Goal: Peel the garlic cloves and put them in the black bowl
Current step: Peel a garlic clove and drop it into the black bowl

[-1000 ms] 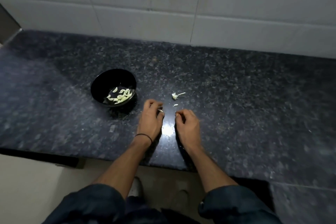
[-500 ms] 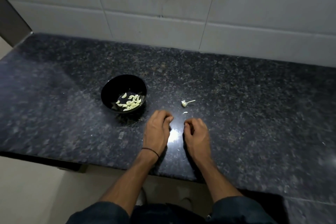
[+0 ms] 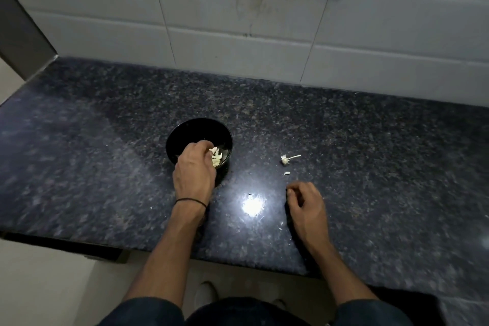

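Granite counter [image 3: 370, 167], garlic stalk [image 3: 287, 159] near black bowl [image 3: 195, 124]

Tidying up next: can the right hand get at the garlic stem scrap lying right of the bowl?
Probably yes. The garlic stem scrap lies on open counter just beyond the right hand, only a tiny flake between; the left hand is over the black bowl.
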A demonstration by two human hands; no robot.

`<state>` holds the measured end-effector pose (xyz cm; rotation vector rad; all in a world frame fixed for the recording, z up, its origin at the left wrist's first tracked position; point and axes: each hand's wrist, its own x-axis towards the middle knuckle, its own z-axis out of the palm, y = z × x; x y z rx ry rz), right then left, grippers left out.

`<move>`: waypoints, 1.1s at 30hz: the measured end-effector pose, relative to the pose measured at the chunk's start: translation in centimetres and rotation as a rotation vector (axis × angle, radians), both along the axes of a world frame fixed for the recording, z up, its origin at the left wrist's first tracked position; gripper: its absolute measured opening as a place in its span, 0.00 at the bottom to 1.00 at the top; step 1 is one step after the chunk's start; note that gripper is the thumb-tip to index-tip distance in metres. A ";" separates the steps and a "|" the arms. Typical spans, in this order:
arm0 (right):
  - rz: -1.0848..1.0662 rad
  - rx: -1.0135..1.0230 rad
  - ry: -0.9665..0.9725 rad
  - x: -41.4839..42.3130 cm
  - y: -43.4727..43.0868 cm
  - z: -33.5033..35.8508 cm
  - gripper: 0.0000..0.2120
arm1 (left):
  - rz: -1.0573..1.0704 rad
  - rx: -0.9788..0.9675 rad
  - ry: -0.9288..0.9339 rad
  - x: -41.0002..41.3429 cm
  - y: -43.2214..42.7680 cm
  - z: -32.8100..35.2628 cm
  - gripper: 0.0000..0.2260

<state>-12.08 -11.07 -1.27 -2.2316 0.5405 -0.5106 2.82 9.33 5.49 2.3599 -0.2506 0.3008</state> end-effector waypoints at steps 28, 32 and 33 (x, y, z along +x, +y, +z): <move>-0.041 0.221 0.008 1.3 1.7 5.1 0.06 | -0.435 -0.309 0.447 -6.8 -7.5 -2.4 0.04; -0.072 0.319 0.000 0.4 2.5 5.6 0.06 | -0.377 -0.386 0.506 -7.1 -7.8 -2.3 0.04; -0.084 0.351 -0.004 0.2 2.5 5.7 0.06 | -0.366 -0.402 0.522 -7.2 -7.8 -2.3 0.05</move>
